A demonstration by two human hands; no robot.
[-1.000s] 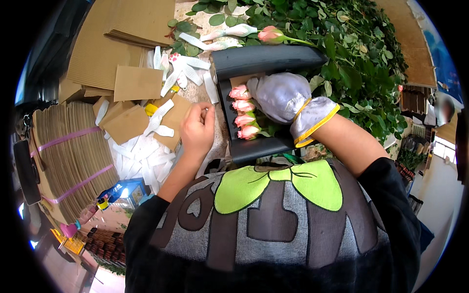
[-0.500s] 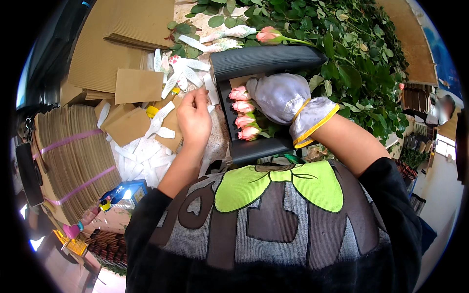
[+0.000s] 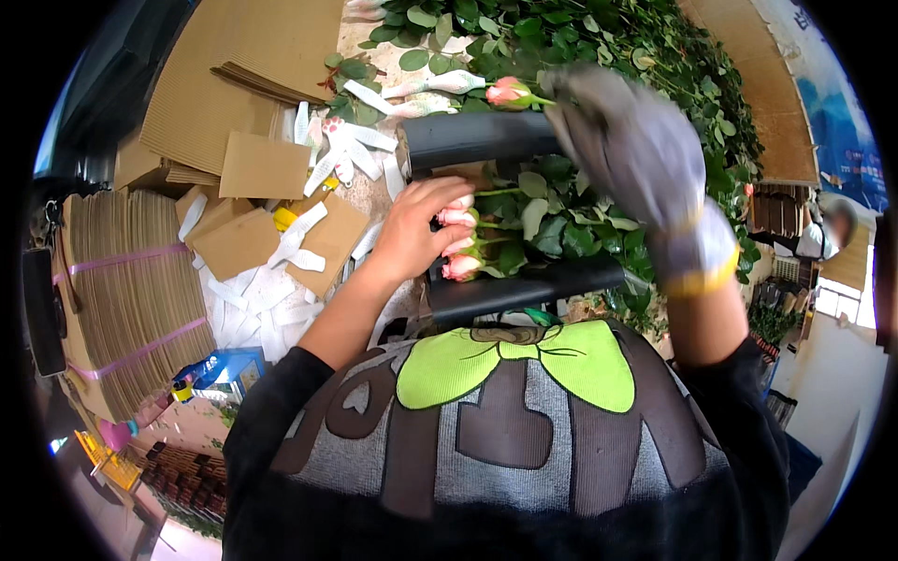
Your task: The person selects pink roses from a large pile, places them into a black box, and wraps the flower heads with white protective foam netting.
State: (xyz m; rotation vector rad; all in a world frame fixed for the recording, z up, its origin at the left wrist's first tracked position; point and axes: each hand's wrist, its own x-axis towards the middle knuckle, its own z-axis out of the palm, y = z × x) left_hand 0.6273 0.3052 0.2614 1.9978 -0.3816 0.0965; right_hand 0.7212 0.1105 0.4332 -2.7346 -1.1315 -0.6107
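Several pink roses (image 3: 462, 267) lie side by side in a black padded holder (image 3: 524, 290), their leafy stems running to the right. My bare left hand (image 3: 416, 227) is closed over the rose heads, its fingers and thumb curled around them and partly hiding them. My right hand (image 3: 631, 140), in a grey-purple glove with a yellow-edged cuff, is raised over the holder's far right side. Its fingers are smeared by motion beside the stem of a single pink rose (image 3: 508, 93), which lies past the holder's far edge; whether they touch it is unclear.
A big heap of green leafy stems (image 3: 720, 103) fills the far right. White mesh sleeves (image 3: 351, 150) and brown cardboard pieces (image 3: 267, 165) lie to the left. Further left stands a strapped cardboard stack (image 3: 131, 290) with a blue box (image 3: 220, 374) nearby.
My left hand has moved right onto the rose heads. My gloved right hand has left the roses' stems and swung up and right toward the single rose, uncovering the leaves in the holder.
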